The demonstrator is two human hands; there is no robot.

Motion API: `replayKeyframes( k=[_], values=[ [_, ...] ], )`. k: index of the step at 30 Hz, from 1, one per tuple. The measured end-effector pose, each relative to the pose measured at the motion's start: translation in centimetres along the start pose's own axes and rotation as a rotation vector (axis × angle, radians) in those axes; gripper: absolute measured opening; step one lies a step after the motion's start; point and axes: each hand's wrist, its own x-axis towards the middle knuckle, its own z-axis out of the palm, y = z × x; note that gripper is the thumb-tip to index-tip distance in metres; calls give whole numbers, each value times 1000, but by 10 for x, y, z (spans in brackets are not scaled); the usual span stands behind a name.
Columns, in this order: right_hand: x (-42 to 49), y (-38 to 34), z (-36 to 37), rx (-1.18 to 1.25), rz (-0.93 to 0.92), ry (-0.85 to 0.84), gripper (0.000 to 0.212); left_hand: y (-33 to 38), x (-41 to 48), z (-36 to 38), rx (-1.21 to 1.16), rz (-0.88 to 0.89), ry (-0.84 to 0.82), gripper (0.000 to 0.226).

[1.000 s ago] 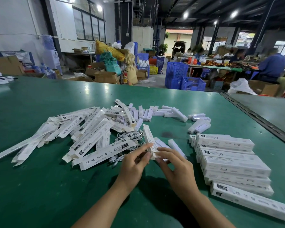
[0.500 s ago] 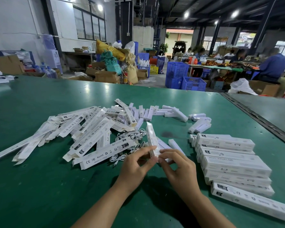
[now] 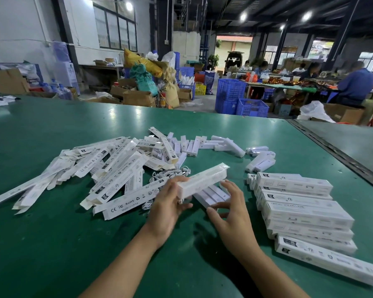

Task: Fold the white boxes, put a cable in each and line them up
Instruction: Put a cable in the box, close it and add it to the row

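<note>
1. Two hands work just above the green table [image 3: 52, 244]: your left hand [image 3: 167, 206] pinches the near end of a white box [image 3: 202, 180], while your right hand [image 3: 230, 208] hangs spread and empty beside it.
2. A second ago both hands nipped that box standing on end; now it lies tilted toward the right, so folding looks finished.
3. Just past your fingers lie loose white cables [image 3: 170, 174]; one likely goes in next.
4. Right of you sits the row of finished boxes [image 3: 299, 203].
5. Farther left sprawls the pile of flat boxes [image 3: 108, 168], plenty left.
</note>
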Motion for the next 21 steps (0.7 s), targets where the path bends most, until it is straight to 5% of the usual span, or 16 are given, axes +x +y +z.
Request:
replayKeyframes(
  k=[6,13,17,21],
  values=[
    [4,4,-4,93,138,87,82,13,13,-31,-374,-227,84,35],
    [8,3,-5,104,172,123,42,13,19,-39,-406,-266,178,48],
    [7,-1,-4,122,182,62,31,9,14,-37,-286,-192,-52,77],
    [3,-1,1,46,150,-51,30,-2,8,-26,-110,-204,-46,46]
  ],
)
